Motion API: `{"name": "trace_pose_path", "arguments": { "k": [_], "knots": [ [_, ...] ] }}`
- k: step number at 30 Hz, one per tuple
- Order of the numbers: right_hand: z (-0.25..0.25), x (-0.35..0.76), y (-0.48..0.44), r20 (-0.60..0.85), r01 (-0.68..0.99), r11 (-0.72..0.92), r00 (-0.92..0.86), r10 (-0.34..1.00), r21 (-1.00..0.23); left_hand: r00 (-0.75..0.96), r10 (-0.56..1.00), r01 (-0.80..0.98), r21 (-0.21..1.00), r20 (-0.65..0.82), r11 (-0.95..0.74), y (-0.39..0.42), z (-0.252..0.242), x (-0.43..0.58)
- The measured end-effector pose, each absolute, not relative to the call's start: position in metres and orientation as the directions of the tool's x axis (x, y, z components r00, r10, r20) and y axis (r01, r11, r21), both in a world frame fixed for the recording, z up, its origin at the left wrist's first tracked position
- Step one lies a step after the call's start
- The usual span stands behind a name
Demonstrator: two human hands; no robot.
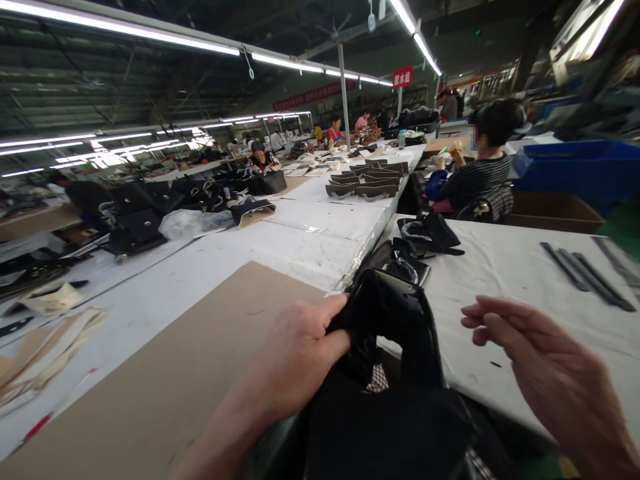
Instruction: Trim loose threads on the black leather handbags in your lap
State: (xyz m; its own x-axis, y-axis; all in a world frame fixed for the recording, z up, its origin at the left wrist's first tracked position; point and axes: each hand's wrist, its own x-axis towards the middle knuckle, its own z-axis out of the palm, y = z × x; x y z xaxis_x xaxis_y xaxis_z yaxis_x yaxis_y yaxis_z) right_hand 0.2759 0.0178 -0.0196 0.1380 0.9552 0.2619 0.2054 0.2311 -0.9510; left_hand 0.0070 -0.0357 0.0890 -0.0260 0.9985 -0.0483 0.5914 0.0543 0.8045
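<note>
A black bag [380, 427] with a glossy upper part is close in front of me, over the near table edge. Through its opening shows a brown-and-white checked lining [378, 379]. My left hand [300, 353] grips the bag's glossy edge at the left, thumb and fingers on either side. To the right of the bag, my right hand [530, 360] hangs in the air with loosely bent fingers, apart from the bag and with nothing visible in it. Just beyond the bag lie black bag pieces with wrapped handles [425, 237].
A brown board [220, 347] covers the table at left. Dark strips [587, 273] lie on the white right table [480, 280]. Rows of dark bag pieces [367, 179] stand farther along. A seated co-worker [480, 167] is near a blue bin [575, 173]. Black bags [140, 220] are piled left.
</note>
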Motion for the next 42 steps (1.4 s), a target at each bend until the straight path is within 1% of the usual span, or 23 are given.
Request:
{"name": "trace_pose_path", "arguments": {
  "k": [2,3,5,7,8,10,12,15,18,20,24,27,30,34,39,42],
  "knots": [
    [0.004,0.269,0.010,0.413,0.290,0.374,0.087,0.907,-0.881,0.060,0.996,0.723,0.691,-0.058,-0.003,-0.034,0.090,0.013],
    [0.012,0.265,0.007,0.482,0.325,0.449,0.025,0.876,-0.832,0.102,0.992,0.763,0.645,-0.074,-0.030,-0.034,0.090,0.015],
    [0.019,0.258,0.003,0.566,0.361,0.582,-0.160,0.809,-0.729,0.176,0.978,0.772,0.632,-0.114,-0.065,-0.036,0.085,0.019],
    [0.018,0.251,0.001,0.567,0.350,0.660,-0.340,0.750,-0.664,0.242,0.957,0.748,0.659,-0.158,-0.080,-0.038,0.076,0.022],
    [0.015,0.249,0.000,0.551,0.342,0.678,-0.401,0.732,-0.651,0.258,0.951,0.735,0.673,-0.169,-0.080,-0.039,0.070,0.024],
    [0.007,0.245,-0.001,0.501,0.364,0.675,-0.468,0.728,-0.642,0.259,0.951,0.717,0.693,-0.169,-0.072,-0.041,0.057,0.028],
    [-0.002,0.242,-0.001,0.419,0.450,0.636,-0.493,0.762,-0.627,0.270,0.947,0.694,0.717,-0.172,-0.067,-0.041,0.042,0.032],
    [-0.011,0.240,0.000,0.263,0.590,0.565,-0.521,0.812,-0.577,0.331,0.924,0.636,0.769,-0.191,-0.069,-0.037,0.017,0.037],
    [-0.016,0.239,0.002,0.193,0.640,0.559,-0.550,0.812,-0.528,0.373,0.907,0.587,0.807,-0.195,-0.068,-0.033,-0.002,0.037],
    [-0.017,0.237,0.004,0.203,0.625,0.584,-0.574,0.793,-0.518,0.377,0.904,0.594,0.801,-0.201,-0.070,-0.030,-0.009,0.033],
    [-0.015,0.229,0.006,0.258,0.574,0.620,-0.587,0.767,-0.535,0.354,0.909,0.647,0.759,-0.219,-0.069,-0.026,-0.011,0.024],
    [-0.015,0.221,0.007,0.272,0.607,0.607,-0.556,0.786,-0.513,0.342,0.916,0.642,0.764,-0.210,-0.065,-0.025,-0.010,0.021],
    [-0.020,0.216,0.011,0.254,0.665,0.580,-0.527,0.811,-0.471,0.332,0.924,0.627,0.777,-0.191,-0.064,-0.026,-0.011,0.022],
    [-0.029,0.220,0.015,0.222,0.676,0.602,-0.567,0.793,-0.424,0.314,0.933,0.599,0.799,-0.175,-0.052,-0.029,-0.011,0.025],
    [-0.030,0.231,0.008,0.175,0.647,0.588,-0.588,0.790,-0.485,0.313,0.926,0.585,0.811,-0.212,-0.012,-0.033,-0.005,0.028],
    [-0.026,0.235,0.001,0.160,0.618,0.601,-0.617,0.770,-0.507,0.318,0.925,0.573,0.819,-0.208,-0.013,-0.038,-0.002,0.029]
  ]
}}
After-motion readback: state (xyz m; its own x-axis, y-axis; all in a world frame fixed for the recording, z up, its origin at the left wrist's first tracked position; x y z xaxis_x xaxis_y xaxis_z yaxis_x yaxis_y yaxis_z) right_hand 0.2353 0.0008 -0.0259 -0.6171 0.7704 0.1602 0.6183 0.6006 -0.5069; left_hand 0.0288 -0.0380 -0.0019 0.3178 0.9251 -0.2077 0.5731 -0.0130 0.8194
